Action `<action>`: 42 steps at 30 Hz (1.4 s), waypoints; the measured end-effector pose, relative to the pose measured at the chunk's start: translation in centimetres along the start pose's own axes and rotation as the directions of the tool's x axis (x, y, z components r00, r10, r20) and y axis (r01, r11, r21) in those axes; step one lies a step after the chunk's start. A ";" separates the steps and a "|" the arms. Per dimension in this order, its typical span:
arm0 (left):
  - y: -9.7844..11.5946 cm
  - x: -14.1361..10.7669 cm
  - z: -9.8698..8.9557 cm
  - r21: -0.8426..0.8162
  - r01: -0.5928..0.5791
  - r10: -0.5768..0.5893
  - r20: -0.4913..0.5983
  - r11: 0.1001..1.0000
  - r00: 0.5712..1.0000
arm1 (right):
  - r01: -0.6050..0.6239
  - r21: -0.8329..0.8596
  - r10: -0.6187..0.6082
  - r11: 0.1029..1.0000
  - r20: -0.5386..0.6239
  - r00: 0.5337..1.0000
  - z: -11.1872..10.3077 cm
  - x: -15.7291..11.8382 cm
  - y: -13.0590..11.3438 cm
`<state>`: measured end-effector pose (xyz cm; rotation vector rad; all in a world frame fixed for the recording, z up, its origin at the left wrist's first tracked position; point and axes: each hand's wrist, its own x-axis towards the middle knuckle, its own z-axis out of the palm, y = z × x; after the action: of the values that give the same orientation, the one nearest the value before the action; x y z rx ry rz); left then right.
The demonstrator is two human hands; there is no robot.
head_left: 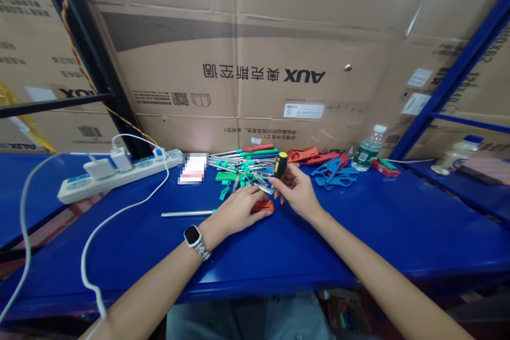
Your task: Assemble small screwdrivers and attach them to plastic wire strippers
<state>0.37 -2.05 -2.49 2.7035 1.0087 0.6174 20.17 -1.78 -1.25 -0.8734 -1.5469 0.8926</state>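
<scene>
My left hand (241,207) is closed around a red-orange plastic piece (263,206) lying low over the blue table (303,255). Between the fingers of my right hand (297,191) is a screwdriver with a black and yellow handle (280,164), held upright with the handle up; its tip is hidden. Behind my hands lies a pile of green clips and metal rods (243,167). A metal rod (187,214) with a green end lies left of my left hand, its end partly hidden by that hand.
Blue clips (333,172) and red-orange clips (303,155) lie behind my right hand. Farther right stands a water bottle (368,149) beside a red box (385,167). A white power strip (119,174) with cables occupies the left; cardboard (263,32) rises behind.
</scene>
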 end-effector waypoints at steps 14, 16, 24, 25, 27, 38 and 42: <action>-0.4 0.0 0.2 -0.042 -0.004 0.004 -0.006 0.999 1.000 | 0.052 0.060 -0.052 0.997 0.002 0.999 -0.1 -0.2 0.6; -0.5 0.0 0.3 -0.054 0.004 -0.004 -0.005 0.999 1.000 | 0.054 0.065 -0.055 0.996 0.012 0.998 -0.1 -0.1 0.6; -0.5 0.1 0.2 -0.053 0.022 -0.022 0.009 0.998 1.000 | 0.053 0.059 -0.055 0.997 0.033 0.998 -0.4 -0.1 0.4; -0.5 0.1 0.2 -0.052 0.026 -0.025 0.015 0.998 1.000 | 0.053 0.057 -0.055 0.997 0.041 0.998 -0.4 -0.2 0.4; -0.5 0.1 0.1 -0.057 0.030 -0.029 0.021 0.998 0.999 | 0.052 0.052 -0.054 0.997 0.052 0.997 -0.4 -0.2 0.5; -0.5 0.2 0.0 -0.077 0.015 -0.013 0.025 0.997 1.000 | 0.059 0.028 -0.061 0.998 0.060 0.996 -0.8 -0.1 0.2; -0.5 0.1 -0.1 -0.083 0.017 -0.015 0.027 0.996 1.000 | 0.034 -0.034 -0.031 0.999 0.089 0.996 -0.8 -0.3 0.4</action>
<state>0.13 -1.61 -2.52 2.6217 0.9753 0.6049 21.04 -1.84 -1.65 -0.8414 -1.6529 0.8933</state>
